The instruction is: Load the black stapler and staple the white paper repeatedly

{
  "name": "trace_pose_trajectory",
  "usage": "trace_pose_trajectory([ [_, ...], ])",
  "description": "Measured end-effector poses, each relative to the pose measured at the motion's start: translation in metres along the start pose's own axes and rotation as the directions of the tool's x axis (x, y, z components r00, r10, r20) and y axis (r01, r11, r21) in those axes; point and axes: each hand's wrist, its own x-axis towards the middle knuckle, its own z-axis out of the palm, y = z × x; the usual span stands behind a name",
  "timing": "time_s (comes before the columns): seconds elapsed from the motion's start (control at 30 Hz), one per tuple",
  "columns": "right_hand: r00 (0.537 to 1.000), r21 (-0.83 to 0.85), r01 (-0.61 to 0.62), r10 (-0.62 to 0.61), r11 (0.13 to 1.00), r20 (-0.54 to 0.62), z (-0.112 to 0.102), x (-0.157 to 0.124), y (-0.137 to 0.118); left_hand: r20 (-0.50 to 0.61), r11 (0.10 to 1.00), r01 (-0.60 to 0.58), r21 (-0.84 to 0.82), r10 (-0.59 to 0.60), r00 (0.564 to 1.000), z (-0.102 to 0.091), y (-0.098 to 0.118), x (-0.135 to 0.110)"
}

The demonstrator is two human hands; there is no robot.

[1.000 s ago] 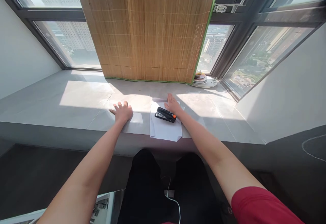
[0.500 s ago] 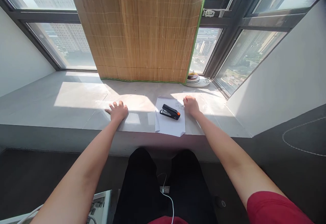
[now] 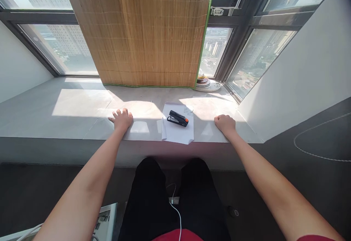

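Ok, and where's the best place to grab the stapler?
Probably the orange-marked end of the black stapler, coming from the right with the right hand: that end points toward it, and the two arms seem to meet there, spreading apart leftward.

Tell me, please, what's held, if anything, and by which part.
Nothing visibly held: the long black stapler lies on rectangular white paper between left hand and right hand.

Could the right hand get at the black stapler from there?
Probably yes: the right hand is to the right of the paper the stapler lies on, and nothing visible blocks the way.
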Motion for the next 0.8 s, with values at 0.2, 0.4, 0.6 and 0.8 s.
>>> trace_pose_trajectory([
  [0.2,1.0,0.002,0.017,-0.017,1.0,-0.005,0.0,0.001,0.003,0.029,0.94,-0.327,-0.093,0.331,0.943,-0.001,0.048,-0.021],
  [0.4,1.0,0.003,0.015,-0.015,1.0,-0.022,0.001,0.001,0.005,0.091,0.626,-0.708,-0.328,0.767,0.635,0.024,0.12,-0.05],
  [0.6,0.918,0.293,0.352,-0.267,0.889,-0.293,0.002,-0.012,-0.018,0.099,0.658,-0.703,-0.27,0.745,0.659,0.022,0.122,-0.051],
  [0.8,0.592,0.535,0.754,-0.748,0.381,-0.3,-0.012,-0.012,-0.117,0.07,0.653,-0.696,-0.298,0.742,0.666,0.021,0.121,-0.052],
])
